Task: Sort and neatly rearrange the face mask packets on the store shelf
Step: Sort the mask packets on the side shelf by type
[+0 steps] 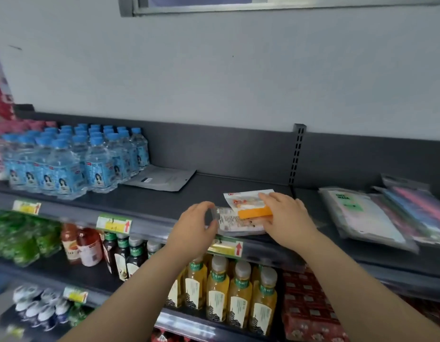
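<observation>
Step (judged): a small mixed stack is being squared up at the front of the dark grey metal shelf (238, 183); sorting looks partly done.
Task items: white-and-orange printed packet (251, 206) lies on top of a clear plastic packet with black print (228, 219), both near the front lip, between the other groups.
Left grip (194, 223): closed on the left end of the clear packet, pinched between thumb and curled fingers.
Right grip (285, 218): open, with fingers laid flat on the white-and-orange packet; nothing is clasped.
Other packets: a flat grey foil pouch (162, 180) lies alone beside the blue-capped water bottles (66, 164); a fanned pile of clear face mask packets (362, 213) sits at the right.
Next move (judged): the two packets need to be told apart by type, then each slid to its matching group and its edges aligned.
Edges: the stack sits close to the front lip, above the price-label rail (226, 248), so a drop onto the lower shelves is possible.
Open room: bare shelf is seen behind the stack and toward the grey pouch. The slotted upright post (296, 154) stands at the back, and the right pile is near the right grip.
</observation>
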